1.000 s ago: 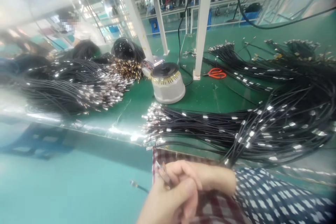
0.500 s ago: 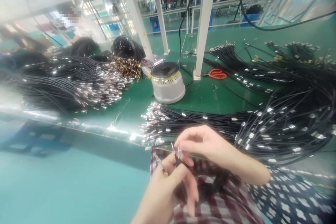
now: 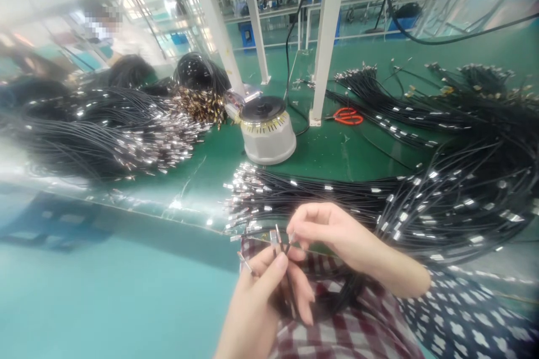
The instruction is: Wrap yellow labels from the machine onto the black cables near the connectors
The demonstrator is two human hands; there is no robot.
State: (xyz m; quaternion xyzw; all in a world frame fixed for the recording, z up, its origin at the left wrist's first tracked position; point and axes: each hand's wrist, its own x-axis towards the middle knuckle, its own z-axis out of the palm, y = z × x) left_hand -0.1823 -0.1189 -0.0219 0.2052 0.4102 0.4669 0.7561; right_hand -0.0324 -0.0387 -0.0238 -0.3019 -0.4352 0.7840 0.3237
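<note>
Over the lap, my left hand point(image 3: 263, 286) is closed around several black cables point(image 3: 289, 286), their metal ends standing up past the thumb and forefinger. Another metal-tipped end point(image 3: 244, 261) pokes out between its fingers on the left. My right hand point(image 3: 326, 225), just to the right, pinches the silver end of one cable with thumb and forefinger. The fingertips of both hands nearly meet. Black cable lengths hang below the hands across the checked apron point(image 3: 337, 336). Behind them lies a bundle of black cables point(image 3: 320, 193) with silver ends pointing left.
A white round device with a black top point(image 3: 268, 134) stands on the green table point(image 3: 219, 148). Orange-handled scissors point(image 3: 348, 116) lie by a white post point(image 3: 326, 39). Big cable bundles point(image 3: 84, 134) fill the left, more point(image 3: 475, 162) the right. A person point(image 3: 132, 42) sits at the far left.
My left thumb and fingers have shifted up along the cables, and a flat silver end now shows beside the thumb. My right hand has moved slightly right, still pinching.
</note>
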